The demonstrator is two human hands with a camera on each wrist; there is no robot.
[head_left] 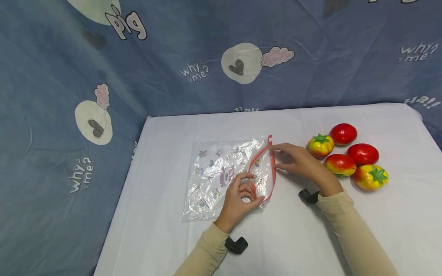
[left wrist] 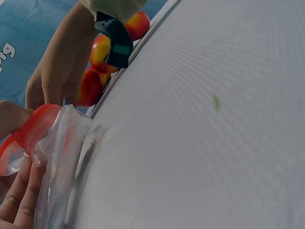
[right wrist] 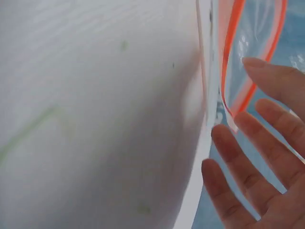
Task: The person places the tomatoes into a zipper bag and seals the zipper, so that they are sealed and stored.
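So — clear bag (head_left: 212, 184), red rim (head_left: 273, 159) between hands (head_left: 238, 201) (head_left: 299, 163).

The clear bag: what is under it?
White cloth shows through the clear bag. The left hand hides part of the bag, so what is beneath there cannot be seen.

Through my head camera I see a clear plastic bag (head_left: 210, 182), shiny and creased, lying on the white-covered table (head_left: 145, 199). Small multicoloured figures and a block of pinkish lettering are printed across it. Its body spreads leftward in my view; its mouth faces right, parted into a rounded loop edged by a red strip (head_left: 274, 178).
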